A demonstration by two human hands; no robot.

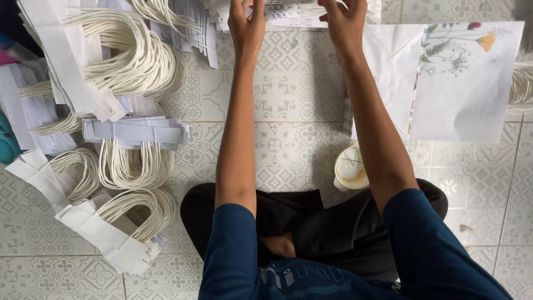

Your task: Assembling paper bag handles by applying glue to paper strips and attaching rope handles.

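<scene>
Both arms stretched forward to a stack of white paper pieces [288, 14] at twelve o'clock.

Left hand [247, 25] and right hand [345, 22] rest on the stack, fingers bent at the frame edge; whether they pinch anything I cannot tell; patterned tile floor [288, 111] beneath; cord-handle bundles [133, 55] at ten o'clock; flowered paper bag [461, 78] at two o'clock; lidded cup [350, 169] beside the right forearm.

Patterned grey-white tile floor [288, 94] here — it's got heaps of white cord handles on paper strips [127, 61] piled along the left edge, a flat stack of white strips [136, 132] beside them, flowery white paper sheets [466, 83] toward the far right corner, and a small lidded tub [350, 168] near the middle.
</scene>
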